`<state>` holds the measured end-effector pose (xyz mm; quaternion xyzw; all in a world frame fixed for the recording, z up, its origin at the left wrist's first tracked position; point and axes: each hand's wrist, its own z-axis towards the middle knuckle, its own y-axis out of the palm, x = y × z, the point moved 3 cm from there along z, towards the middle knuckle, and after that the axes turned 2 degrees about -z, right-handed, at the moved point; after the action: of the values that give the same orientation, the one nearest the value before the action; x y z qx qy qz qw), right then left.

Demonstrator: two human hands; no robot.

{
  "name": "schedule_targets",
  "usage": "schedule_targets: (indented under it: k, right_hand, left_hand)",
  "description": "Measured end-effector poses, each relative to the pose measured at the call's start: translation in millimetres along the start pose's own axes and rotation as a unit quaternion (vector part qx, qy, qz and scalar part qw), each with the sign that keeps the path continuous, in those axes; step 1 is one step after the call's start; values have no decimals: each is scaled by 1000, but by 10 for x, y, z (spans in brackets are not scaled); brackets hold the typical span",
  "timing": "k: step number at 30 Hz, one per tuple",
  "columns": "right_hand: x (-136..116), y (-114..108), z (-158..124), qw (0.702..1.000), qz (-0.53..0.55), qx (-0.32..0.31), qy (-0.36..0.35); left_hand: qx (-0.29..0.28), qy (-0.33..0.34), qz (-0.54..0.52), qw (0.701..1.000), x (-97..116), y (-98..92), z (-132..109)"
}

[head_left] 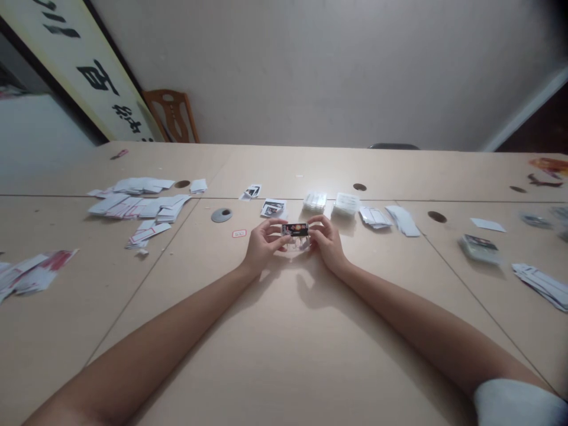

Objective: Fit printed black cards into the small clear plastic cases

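Both hands hold a small clear packet with a black printed label (298, 229) over the middle of the table. My left hand (262, 245) pinches its left end between thumb and fingers. At the right end, my right hand (327, 241) grips it the same way. Small thin items show faintly through the clear part below the label; what they are is too small to tell. Just beyond the hands lie printed cards (273, 208) and two stacks of clear packets, one on the left (315, 202) and one on the right (346, 205).
White paper slips (133, 207) lie in heaps at the left, with more (38, 272) at the far left. White cards (375, 218) and a clear packet stack (480, 248) lie rightward. A red-edged label (239, 234) and grey grommet (221, 215) are left of the hands.
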<state>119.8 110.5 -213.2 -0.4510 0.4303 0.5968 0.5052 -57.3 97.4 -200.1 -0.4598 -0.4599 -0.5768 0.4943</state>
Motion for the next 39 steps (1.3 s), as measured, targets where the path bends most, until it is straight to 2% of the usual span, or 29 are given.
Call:
schedule_targets:
  k: [7,16,21,25,31,39]
  right_hand:
    - [6,15,18,999,-18,25,8]
    - [31,12,15,999,-37,19,-10]
    - [-13,32,-19,992,-108,18,-56]
    - [-38,87,-65,977,-189,1,-96]
    - [-30,174,-162,965,-209,-42,-155]
    - [-37,143,-146,960,-217,17,-178]
  left_hand:
    - [0,-3,-5,1000,-10,7,-4]
    - [21,-19,-33,999,-38,1,22]
    - [24,-31,-61,997,-58,-10,36]
    - [4,-31,-67,997,-71,-3,20]
    - [-17,3,-39,999,-51,15,-1]
    - [-34,29,2,999,-16,50,-38]
